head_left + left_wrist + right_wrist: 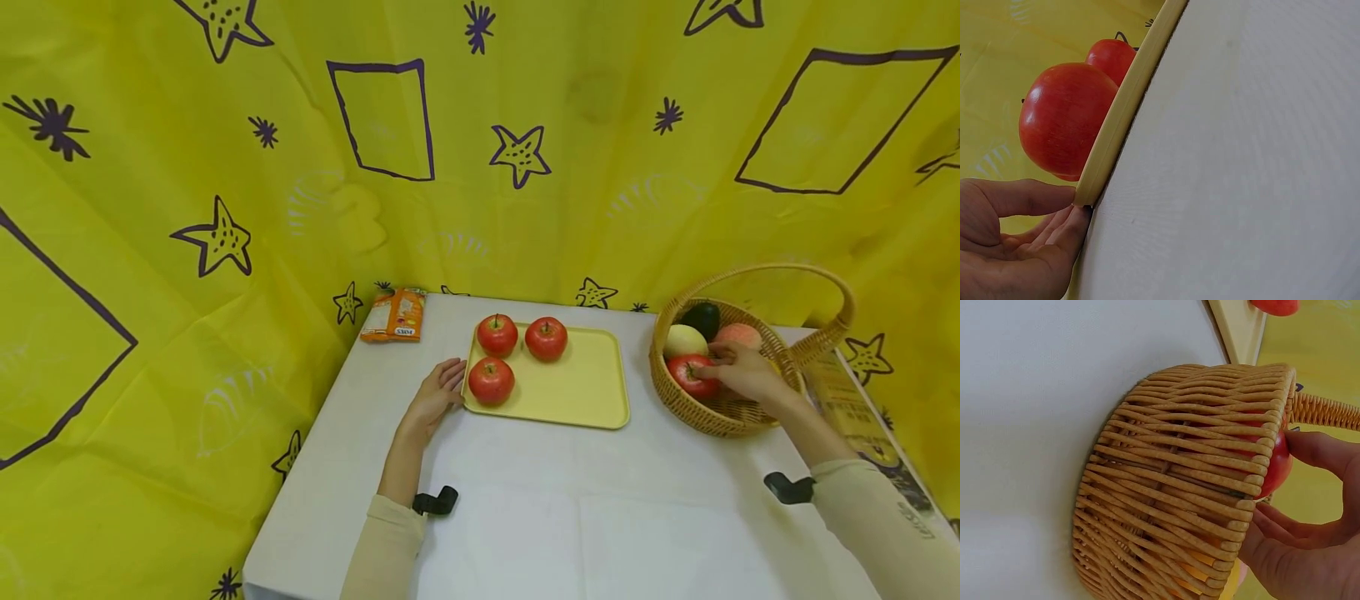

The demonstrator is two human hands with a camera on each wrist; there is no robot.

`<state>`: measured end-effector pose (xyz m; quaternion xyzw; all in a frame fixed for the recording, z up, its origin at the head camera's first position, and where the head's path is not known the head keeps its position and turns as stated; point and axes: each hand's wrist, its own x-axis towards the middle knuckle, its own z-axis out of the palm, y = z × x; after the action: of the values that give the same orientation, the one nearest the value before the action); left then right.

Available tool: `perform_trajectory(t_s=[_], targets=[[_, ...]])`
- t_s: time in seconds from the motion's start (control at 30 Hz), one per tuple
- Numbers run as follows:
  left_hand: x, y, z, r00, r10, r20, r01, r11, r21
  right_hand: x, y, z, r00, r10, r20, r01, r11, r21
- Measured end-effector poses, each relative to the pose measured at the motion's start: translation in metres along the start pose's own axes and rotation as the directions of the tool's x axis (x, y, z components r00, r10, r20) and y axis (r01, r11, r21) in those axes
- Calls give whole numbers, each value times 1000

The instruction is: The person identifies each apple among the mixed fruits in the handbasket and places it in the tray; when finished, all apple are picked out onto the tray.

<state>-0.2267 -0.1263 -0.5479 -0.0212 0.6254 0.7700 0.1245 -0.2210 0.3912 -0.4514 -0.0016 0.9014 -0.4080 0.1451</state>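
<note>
My left hand [433, 398] is at the near left corner of a yellow tray [573, 387]; the left wrist view shows thumb and fingers pinching the tray's rim [1113, 134]. On the tray's left half stand three red apples, one at the near left [491, 382], one behind it [497, 335] and one to the right [546, 339]. Over at the wicker basket [697, 417], my right hand [746, 373] reaches inside and holds another red apple [686, 377] between thumb and fingers. The basket wall hides part of that apple in the right wrist view.
Beside the held apple, the basket contains a pale round fruit [686, 341], a dark green one [702, 320] and a pinkish one [738, 335]. Its tall handle [757, 268] arches above. An orange packet [395, 317] lies at the table's back left. A yellow curtain [450, 233] hangs behind.
</note>
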Motion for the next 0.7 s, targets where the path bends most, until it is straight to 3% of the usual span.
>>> perform_trajectory(t_s=[0.17, 0.7], targets=[[0, 0, 0, 1000, 3, 3, -3, 1000, -3, 1, 0, 1, 999, 45, 19, -47, 992, 115], [-1, 2, 0, 1000, -5, 4, 5, 1000, -10, -6, -1, -7, 996, 85, -1, -80, 943, 323]])
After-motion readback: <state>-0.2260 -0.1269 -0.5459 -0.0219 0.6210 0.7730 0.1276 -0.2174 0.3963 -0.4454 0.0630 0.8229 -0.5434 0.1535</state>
